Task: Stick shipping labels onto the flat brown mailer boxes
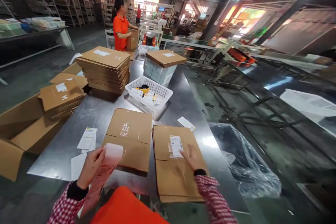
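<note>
My left hand (90,168) grips a long pinkish paper sheet (103,175) that curls upward at its far end. My right hand (193,157) rests with its fingers on a flat kraft cardboard mailer (178,171), just beside a white shipping label (176,146) stuck on it. To the left of that mailer lies a second flat kraft mailer (128,140) with white printing. Both lie on a steel table (55,154). A few white paper slips (88,138) sit near my left hand.
A tall stack of flat cardboard (105,70) and a white plastic basket (148,94) holding papers and yellow tape stand ahead. An open carton (26,129) sits at the left. A clear plastic bag (244,161) lies right of the table. A co-worker (120,24) handles a box beyond.
</note>
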Tool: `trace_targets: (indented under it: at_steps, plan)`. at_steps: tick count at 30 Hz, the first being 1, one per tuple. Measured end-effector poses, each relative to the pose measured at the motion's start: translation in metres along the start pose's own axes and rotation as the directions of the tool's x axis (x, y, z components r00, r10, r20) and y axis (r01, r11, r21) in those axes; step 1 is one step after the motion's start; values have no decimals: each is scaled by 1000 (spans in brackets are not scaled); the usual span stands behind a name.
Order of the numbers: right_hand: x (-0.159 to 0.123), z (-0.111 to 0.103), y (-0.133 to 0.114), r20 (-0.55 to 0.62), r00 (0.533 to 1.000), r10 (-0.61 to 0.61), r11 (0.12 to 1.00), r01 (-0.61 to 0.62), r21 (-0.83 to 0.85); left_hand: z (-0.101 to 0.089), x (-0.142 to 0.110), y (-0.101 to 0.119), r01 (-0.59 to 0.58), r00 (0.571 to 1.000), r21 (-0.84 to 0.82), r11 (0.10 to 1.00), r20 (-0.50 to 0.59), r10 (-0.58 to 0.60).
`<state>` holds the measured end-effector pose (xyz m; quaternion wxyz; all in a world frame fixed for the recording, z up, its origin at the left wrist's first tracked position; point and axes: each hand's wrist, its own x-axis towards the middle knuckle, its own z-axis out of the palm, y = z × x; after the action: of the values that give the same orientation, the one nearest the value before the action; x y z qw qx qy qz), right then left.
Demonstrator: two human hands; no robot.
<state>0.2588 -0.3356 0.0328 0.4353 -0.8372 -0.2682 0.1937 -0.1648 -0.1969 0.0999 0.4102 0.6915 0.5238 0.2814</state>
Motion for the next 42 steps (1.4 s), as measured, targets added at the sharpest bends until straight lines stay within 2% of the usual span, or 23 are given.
trace_targets:
  at_steps: [1,2,3,5,6,7,8,10,12,14,16,18,20,22,23,25,27,30,33,35,38,40,42]
  plan:
    - [-20,29,-25,209,976,-67,985,31,172,1,-4,10,-8,1000,0,1000,-8,8]
    - [-44,62,-50,449,877,-171,939,8,343,0,-7,19,-17,1000,0,1000,-18,17]
    - [-69,94,-74,638,713,-292,886,-49,460,-1,-10,27,-28,999,2,1000,-27,29]
    - [-118,147,-110,795,385,-468,818,-152,555,-7,-12,35,-41,997,31,999,-63,42]
    - [-137,165,-121,820,304,-485,799,-228,557,-13,-12,34,-30,995,65,997,-90,35]
    - [-152,176,-128,831,277,-483,789,-274,550,-19,-12,31,-11,991,109,994,-132,26]
    - [-160,181,-132,838,285,-466,785,-304,540,-25,-11,27,11,980,165,986,-199,23]
    - [-164,180,-134,836,349,-423,786,-318,531,-36,-11,15,36,921,290,956,-380,80]
    - [-156,174,-135,838,353,-415,801,-295,521,-39,-13,6,-41,876,373,927,-432,212]
    - [-149,171,-139,849,315,-425,815,-275,510,-33,-15,5,-193,922,347,918,-257,291]
    - [-145,173,-142,851,308,-426,824,-256,506,-23,-16,8,-241,969,194,951,-8,247]
    - [-143,179,-144,838,372,-399,837,-225,499,-13,-11,8,-117,988,25,993,106,114]
    - [-139,186,-144,784,502,-365,862,-134,488,-6,-3,4,34,992,-130,991,128,-17]
    - [-132,192,-143,693,623,-361,886,-2,463,0,8,-5,104,985,-230,968,155,-69]
    - [-128,194,-143,662,653,-368,894,54,444,3,13,-10,116,983,-246,962,170,-75]
    - [-121,199,-143,648,667,-368,908,106,406,8,22,-19,123,980,-231,965,182,-81]
    - [-118,206,-141,639,694,-332,920,88,383,13,30,-25,127,982,-189,974,162,-96]
    - [-121,221,-134,581,772,-257,917,5,399,18,42,-30,129,986,-118,985,120,-114]
    - [-118,238,-124,536,813,-228,919,-2,393,20,53,-41,137,982,-77,988,141,-126]
    - [-100,246,-118,440,868,-229,933,67,354,18,58,-56,116,969,-57,992,224,-101]
    - [-45,252,-116,232,955,-183,962,125,244,13,57,-87,5,926,89,996,376,-38]
    - [-3,255,-118,191,968,-160,976,126,178,11,53,-107,-62,908,192,980,419,-25]
    - [32,260,-119,251,952,-175,981,148,123,13,47,-121,-106,904,222,969,427,1]
